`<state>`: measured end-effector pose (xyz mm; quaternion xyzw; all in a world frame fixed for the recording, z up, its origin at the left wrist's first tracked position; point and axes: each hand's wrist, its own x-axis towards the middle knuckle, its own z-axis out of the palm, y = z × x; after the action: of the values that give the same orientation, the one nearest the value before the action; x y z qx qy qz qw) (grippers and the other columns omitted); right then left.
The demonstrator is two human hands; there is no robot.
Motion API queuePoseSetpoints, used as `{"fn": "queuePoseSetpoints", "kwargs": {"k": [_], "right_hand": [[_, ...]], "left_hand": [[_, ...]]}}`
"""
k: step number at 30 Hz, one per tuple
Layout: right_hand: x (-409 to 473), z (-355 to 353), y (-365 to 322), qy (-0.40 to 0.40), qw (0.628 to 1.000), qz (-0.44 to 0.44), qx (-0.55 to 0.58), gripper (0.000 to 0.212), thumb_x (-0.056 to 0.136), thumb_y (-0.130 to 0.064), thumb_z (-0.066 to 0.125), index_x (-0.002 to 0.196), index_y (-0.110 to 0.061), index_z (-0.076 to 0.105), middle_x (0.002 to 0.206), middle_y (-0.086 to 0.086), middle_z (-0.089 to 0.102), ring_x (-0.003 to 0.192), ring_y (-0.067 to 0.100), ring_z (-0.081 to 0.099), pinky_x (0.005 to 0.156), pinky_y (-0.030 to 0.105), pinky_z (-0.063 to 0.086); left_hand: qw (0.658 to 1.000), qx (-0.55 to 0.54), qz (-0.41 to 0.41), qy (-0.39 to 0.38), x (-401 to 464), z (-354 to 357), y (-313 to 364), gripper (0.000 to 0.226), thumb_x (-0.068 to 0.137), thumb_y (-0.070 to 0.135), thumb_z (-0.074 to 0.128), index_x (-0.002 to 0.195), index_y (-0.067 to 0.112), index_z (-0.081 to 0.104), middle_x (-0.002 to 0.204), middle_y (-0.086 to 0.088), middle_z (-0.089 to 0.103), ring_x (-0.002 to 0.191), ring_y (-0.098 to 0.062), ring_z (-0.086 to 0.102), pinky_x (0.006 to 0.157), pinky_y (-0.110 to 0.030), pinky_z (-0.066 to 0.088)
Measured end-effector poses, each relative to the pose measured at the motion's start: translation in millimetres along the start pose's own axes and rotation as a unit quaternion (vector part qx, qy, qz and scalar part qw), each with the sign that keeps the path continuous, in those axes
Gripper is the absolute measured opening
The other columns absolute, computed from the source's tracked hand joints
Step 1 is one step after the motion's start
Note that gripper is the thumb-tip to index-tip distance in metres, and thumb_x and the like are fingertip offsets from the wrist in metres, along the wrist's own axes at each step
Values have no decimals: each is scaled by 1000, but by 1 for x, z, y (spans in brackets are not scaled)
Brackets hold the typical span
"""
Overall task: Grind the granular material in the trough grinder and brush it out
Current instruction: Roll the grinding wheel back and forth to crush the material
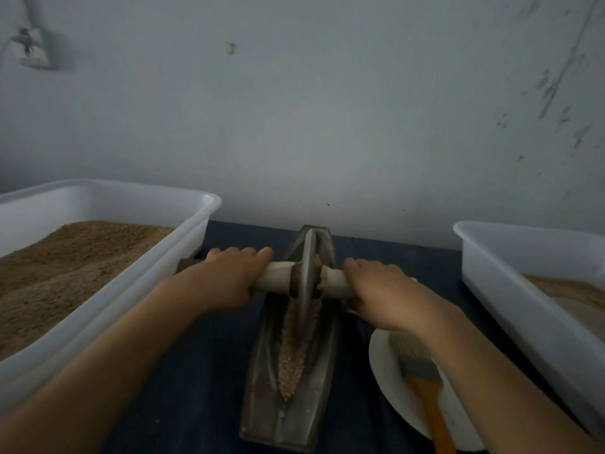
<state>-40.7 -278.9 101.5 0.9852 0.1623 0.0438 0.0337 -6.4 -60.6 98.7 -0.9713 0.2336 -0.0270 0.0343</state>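
Head view: the left hand (229, 276) and right hand (379, 290) curl their fingers around the wooden axle (278, 275) at 9 and 3 o'clock of the grinding wheel (306, 273). The wheel stands in the trough grinder (288, 371), centre table, with granular material (296, 348) in its groove. White tubs (108, 276) at 9 and 3 o'clock hold brown grain. A brush (422, 378) lies on a plate (386, 381) at 5 o'clock, partly hidden by the right forearm.

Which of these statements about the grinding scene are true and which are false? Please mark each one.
1. Both hands hold the wooden handle of the grinding wheel. True: the left hand and the right hand grip the handle on either side of the wheel.
2. The trough grinder holds no material. False: granular material lies in it.
3. The brush lies on the white plate. True.
4. The left tub is empty. False: it holds brown granules.
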Motion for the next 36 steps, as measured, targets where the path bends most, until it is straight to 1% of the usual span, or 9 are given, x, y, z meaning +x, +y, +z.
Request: {"fn": "queuePoseSetpoints", "kwargs": {"k": [5, 9, 15, 20, 23, 25, 28, 31, 36], "right_hand": [[14, 21, 9, 121, 992, 13, -44, 28, 87, -22, 54, 112, -15, 43, 109, 3, 51, 98, 22, 46, 71, 31, 23], [13, 20, 8, 124, 991, 11, -37, 28, 87, -20, 55, 112, -15, 44, 108, 3, 51, 96, 21, 46, 71, 31, 24], [-3, -1, -1, 5, 1000, -13, -16, 22, 93, -18, 51, 112, -13, 43, 110, 5, 52, 92, 19, 48, 69, 28, 27], [-25, -28, -11, -149, 987, -35, 51, 26, 92, -26, 56, 111, -14, 43, 108, 4, 52, 88, 14, 47, 60, 22, 35], [-32, -35, -16, -178, 982, -45, 55, 26, 92, -28, 56, 110, -13, 44, 107, 6, 53, 90, 17, 52, 68, 28, 42], [-31, -34, -17, -167, 984, -47, 47, 23, 93, -25, 54, 110, -12, 44, 107, 7, 53, 88, 16, 50, 63, 26, 39], [-23, -27, -15, -134, 990, -32, 43, 21, 94, -20, 53, 111, -11, 44, 104, 6, 52, 86, 14, 47, 58, 23, 35], [-11, -15, -9, -75, 997, -11, 36, 23, 93, -18, 53, 113, -12, 43, 107, 5, 53, 88, 15, 49, 66, 26, 35], [5, 10, 6, 50, 999, 9, -10, 26, 90, -19, 54, 113, -14, 43, 110, 4, 52, 96, 20, 49, 70, 29, 26]], "left_hand": [[981, 73, -32, 176, 20, 26, 2, 40, 86, 17, 55, 120, 23, 34, 116, 2, 45, 106, -20, 46, 88, -34, 34], [976, 57, -22, 211, 20, 30, 0, 40, 85, 16, 56, 118, 25, 36, 113, 4, 45, 102, -17, 45, 86, -31, 32], [999, -1, 13, 34, -1, 6, -3, 41, 91, 26, 54, 124, 25, 32, 120, 3, 49, 109, -16, 49, 94, -34, 36], [987, -55, 53, -142, -29, -24, 0, 33, 91, 24, 57, 109, 32, 31, 101, 8, 49, 93, -9, 50, 86, -26, 41], [976, -65, 69, -196, -37, -35, -2, 29, 90, 22, 55, 102, 32, 31, 88, 11, 48, 81, -7, 49, 76, -24, 40], [975, -73, 66, -199, -36, -34, -2, 29, 90, 20, 55, 100, 30, 30, 86, 10, 46, 80, -8, 48, 73, -24, 39], [979, -87, 48, -178, -27, -27, -1, 32, 91, 18, 56, 107, 29, 30, 99, 5, 49, 92, -12, 51, 82, -26, 41], [990, -68, 23, -124, -13, -18, -2, 38, 91, 20, 56, 121, 25, 34, 117, 1, 51, 105, -15, 51, 93, -31, 41], [995, 50, -10, 82, 14, 12, -1, 41, 91, 23, 52, 126, 22, 31, 123, 0, 45, 113, -21, 46, 95, -38, 36]]}}
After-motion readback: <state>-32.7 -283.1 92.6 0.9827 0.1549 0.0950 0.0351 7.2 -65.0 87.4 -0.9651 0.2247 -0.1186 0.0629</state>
